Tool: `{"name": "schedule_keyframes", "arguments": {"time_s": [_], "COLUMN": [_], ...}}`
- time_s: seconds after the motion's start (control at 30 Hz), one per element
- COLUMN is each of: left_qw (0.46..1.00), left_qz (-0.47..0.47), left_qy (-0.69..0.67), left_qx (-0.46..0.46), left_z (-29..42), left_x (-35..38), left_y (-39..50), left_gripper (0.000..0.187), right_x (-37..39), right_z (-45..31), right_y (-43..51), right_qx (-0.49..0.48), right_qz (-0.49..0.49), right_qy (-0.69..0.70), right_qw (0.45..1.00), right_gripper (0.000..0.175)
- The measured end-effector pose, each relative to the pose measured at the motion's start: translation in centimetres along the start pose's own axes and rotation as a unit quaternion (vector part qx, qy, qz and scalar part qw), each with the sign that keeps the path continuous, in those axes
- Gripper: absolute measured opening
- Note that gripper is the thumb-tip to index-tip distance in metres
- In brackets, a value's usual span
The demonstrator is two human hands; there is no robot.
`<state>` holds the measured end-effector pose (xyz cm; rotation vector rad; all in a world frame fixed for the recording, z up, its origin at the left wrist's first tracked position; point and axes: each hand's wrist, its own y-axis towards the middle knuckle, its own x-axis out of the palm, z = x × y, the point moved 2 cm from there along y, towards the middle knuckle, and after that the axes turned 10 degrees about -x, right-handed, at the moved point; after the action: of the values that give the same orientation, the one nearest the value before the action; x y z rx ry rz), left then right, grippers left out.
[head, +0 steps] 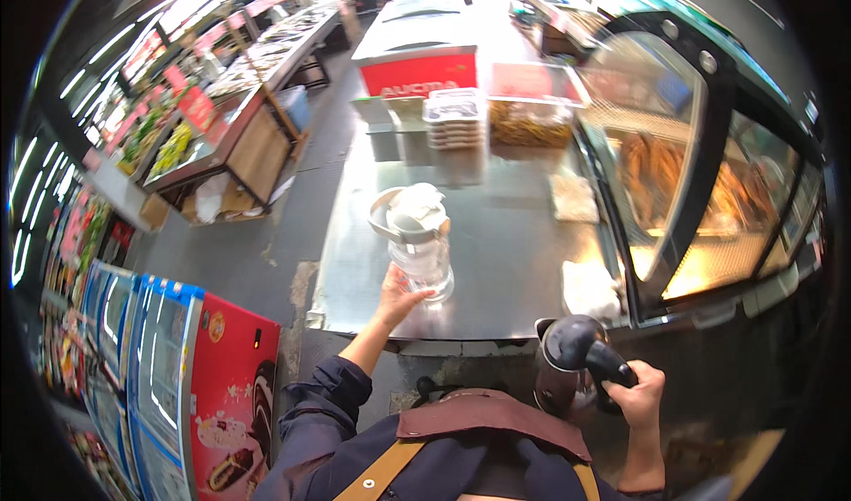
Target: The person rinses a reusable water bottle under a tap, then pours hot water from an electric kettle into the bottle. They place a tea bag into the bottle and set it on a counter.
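My left hand (403,293) grips the lower part of a clear drinking bottle (422,261). The bottle has a pale lid and a beige carrying loop, and it is upright over the stainless steel counter (512,248). Whether its base touches the metal is not clear. In my right hand (637,394) is the black handle of an electric kettle (562,384) with a black lid and a shiny body. The kettle hangs in front of the counter's near edge, at the right of my apron (492,418). Its spout faces left.
A glass display case (691,168) with browned food borders the counter on the right. White cloths (588,288) lie beside it. Stacked plastic trays (454,118) and a clear bin (532,118) stand at the back. A red-sided freezer (233,394) is at lower left.
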<state>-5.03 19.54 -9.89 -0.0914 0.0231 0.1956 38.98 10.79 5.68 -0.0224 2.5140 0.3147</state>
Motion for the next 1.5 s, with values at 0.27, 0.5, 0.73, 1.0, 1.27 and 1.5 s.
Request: {"name": "schedule_keyframes", "arguments": {"time_s": [0.27, 0.5, 0.73, 1.0, 1.27, 1.5], "left_qw": [0.990, 0.978, 0.951, 0.924, 0.890, 0.893], "left_qz": [-0.097, -0.198, -0.300, -0.377, -0.446, -0.436], "left_qy": [0.089, 0.073, 0.073, 0.056, 0.079, 0.078], "left_qx": [-0.048, -0.010, 0.022, 0.035, 0.057, 0.082], "left_z": [1.5, 1.7, 1.7, -0.4, -1.6, -2.1], "left_x": [9.9, 20.3, 27.6, 30.9, 31.6, 32.1], "left_y": [7.5, 12.8, 14.7, 17.9, 20.6, 20.5], "left_gripper": [0.092, 0.084, 0.083, 0.092, 0.094, 0.084], "right_x": [-4.1, -7.3, -7.6, -2.0, 6.9, 11.1], "right_z": [1.6, 3.2, 2.4, -2.3, -7.4, -12.4], "right_y": [-3.4, -6.8, -9.8, -14.0, -18.5, -19.7], "right_qx": [0.038, 0.077, 0.142, 0.227, 0.312, 0.328], "right_qz": [0.073, 0.149, 0.229, 0.386, 0.504, 0.568], "right_qy": [-0.010, -0.068, -0.106, -0.098, -0.033, -0.005], "right_qw": [0.997, 0.984, 0.957, 0.889, 0.805, 0.755], "right_gripper": [0.022, 0.022, 0.022, 0.020, 0.024, 0.018]}}
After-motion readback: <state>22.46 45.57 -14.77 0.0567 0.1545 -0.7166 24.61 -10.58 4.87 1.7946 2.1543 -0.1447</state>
